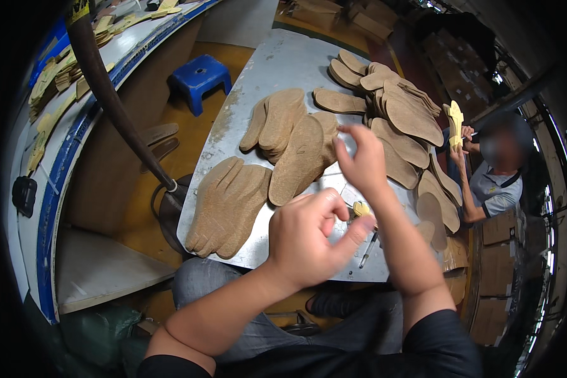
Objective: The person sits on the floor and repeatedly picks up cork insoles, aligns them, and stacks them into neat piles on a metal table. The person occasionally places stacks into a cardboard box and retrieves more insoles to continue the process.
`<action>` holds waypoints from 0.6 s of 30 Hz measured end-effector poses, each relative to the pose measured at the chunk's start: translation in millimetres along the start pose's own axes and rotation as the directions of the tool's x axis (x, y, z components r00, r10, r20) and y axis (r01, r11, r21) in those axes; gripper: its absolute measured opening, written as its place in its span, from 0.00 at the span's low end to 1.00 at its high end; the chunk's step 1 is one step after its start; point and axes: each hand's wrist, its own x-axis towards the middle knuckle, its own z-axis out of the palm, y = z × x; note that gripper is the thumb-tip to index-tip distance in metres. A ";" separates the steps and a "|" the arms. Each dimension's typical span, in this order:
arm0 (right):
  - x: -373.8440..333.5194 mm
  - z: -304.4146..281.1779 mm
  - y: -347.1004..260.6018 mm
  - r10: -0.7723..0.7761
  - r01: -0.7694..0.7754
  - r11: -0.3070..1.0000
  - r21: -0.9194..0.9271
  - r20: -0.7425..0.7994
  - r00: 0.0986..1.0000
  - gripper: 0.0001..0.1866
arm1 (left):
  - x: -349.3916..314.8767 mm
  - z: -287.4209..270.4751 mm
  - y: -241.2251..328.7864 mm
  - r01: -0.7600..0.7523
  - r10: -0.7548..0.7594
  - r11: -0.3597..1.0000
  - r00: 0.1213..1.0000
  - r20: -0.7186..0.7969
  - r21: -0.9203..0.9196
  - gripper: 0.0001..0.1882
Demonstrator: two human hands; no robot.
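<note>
My left hand [309,236] hovers over the near side of the metal table, fingers curled and thumb held apart, with nothing visible in the gap. Just beyond its thumb lies a small yellow object [360,208], too small to name. Slightly blurred, my right hand [363,157] has thumb and forefinger apart beside a brown cork-like insole [326,129]; whether it touches cannot be made out. A long insole [298,160] lies slanted across the middle pile. Other insoles form a fanned pile [230,205] at the near left and another pile [280,120] behind.
A large insole heap [409,113] covers the table's far right. A pen [368,251] lies near the front edge. A dark curved pole [116,107] rises at left, before a blue stool [200,79]. Across the table, a co-worker [494,183] holds a yellow sole-shaped piece [455,123]. Cartons [494,271] stand right.
</note>
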 end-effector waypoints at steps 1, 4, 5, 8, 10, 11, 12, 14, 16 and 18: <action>19.1 11.5 13.9 0.029 -0.028 0.999 -0.027 0.013 1.000 0.16 | -1.6 -0.1 -1.1 -0.113 0.112 0.983 0.994 0.014 0.144 0.14; 85.6 39.1 81.6 0.111 -0.105 0.975 -0.198 0.019 0.994 0.22 | -5.9 9.4 -7.3 -0.440 0.406 0.829 0.898 0.168 0.347 0.14; 108.1 48.3 97.9 0.168 -0.151 0.954 -0.257 0.048 0.985 0.25 | -12.0 12.4 -9.5 -0.432 0.379 0.849 0.899 0.220 0.303 0.15; 163.0 63.6 166.8 0.389 -0.304 0.822 -0.482 0.083 0.918 0.35 | -15.7 20.9 -10.5 -0.452 0.385 0.872 0.869 0.312 0.185 0.15; 184.2 83.8 180.4 0.525 -0.371 0.728 -0.577 0.121 0.842 0.41 | -15.9 15.6 -13.6 -0.438 0.323 0.870 0.853 0.410 0.227 0.13; 187.1 94.5 173.9 0.561 -0.370 0.673 -0.641 0.117 0.819 0.43 | -18.3 14.6 -17.2 -0.414 0.276 0.875 0.852 0.445 0.249 0.13; 194.2 104.7 167.9 0.598 -0.365 0.612 -0.702 0.107 0.795 0.46 | -18.1 12.7 -20.6 -0.391 0.230 0.880 0.848 0.478 0.270 0.13; 209.1 109.4 185.6 0.793 -0.573 0.478 -0.666 0.046 0.608 0.55 | -18.6 11.0 -18.9 -0.378 0.134 0.871 0.797 0.590 0.314 0.14; 209.9 122.5 200.7 0.873 -0.698 0.343 -0.628 -0.060 0.484 0.56 | -24.6 15.5 -22.3 -0.399 0.080 0.845 0.751 0.655 0.355 0.15; 214.3 134.6 204.5 0.879 -0.793 0.368 -0.485 -0.097 0.467 0.52 | -30.0 11.0 -27.0 -0.395 0.053 0.850 0.722 0.690 0.348 0.17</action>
